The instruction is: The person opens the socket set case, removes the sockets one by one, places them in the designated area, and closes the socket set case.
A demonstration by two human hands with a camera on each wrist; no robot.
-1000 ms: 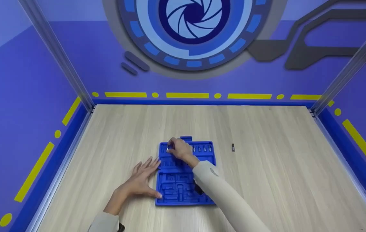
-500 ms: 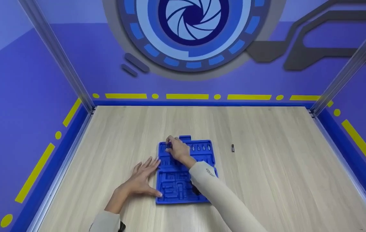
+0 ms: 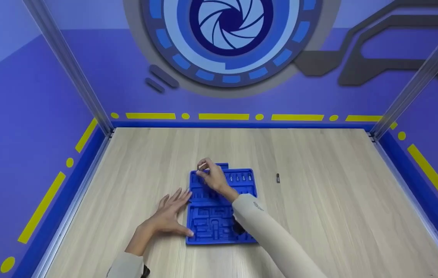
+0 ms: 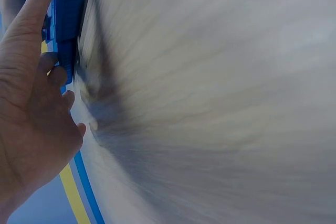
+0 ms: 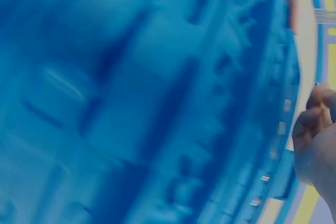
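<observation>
A blue moulded tool case (image 3: 224,240) lies unfolded on the table, its recesses facing up. Along its far half runs a row of small silver bit sockets (image 3: 243,177). My right hand (image 3: 214,177) is over the far left corner of the case, thumb and forefinger pinching a small bit socket (image 3: 198,168), mostly covered by the fingers. In the right wrist view, the right hand (image 5: 317,135) shows at the right edge. My left hand (image 3: 170,216) rests on the case's left side, fingers spread and thumb at the near left corner; the left wrist view shows its thumb (image 4: 32,19) along the edge.
One loose bit socket (image 3: 278,178) stands or lies on the wooden table (image 3: 338,216) right of the case. A latch tab (image 3: 222,165) sticks out from the far edge of the case. Blue and purple panels (image 3: 219,104) with yellow marks enclose the table's back and sides.
My right hand has lifted slightly up and away from the far left slots, with the small bit socket between its fingertips. The left hand keeps its place on the case.
</observation>
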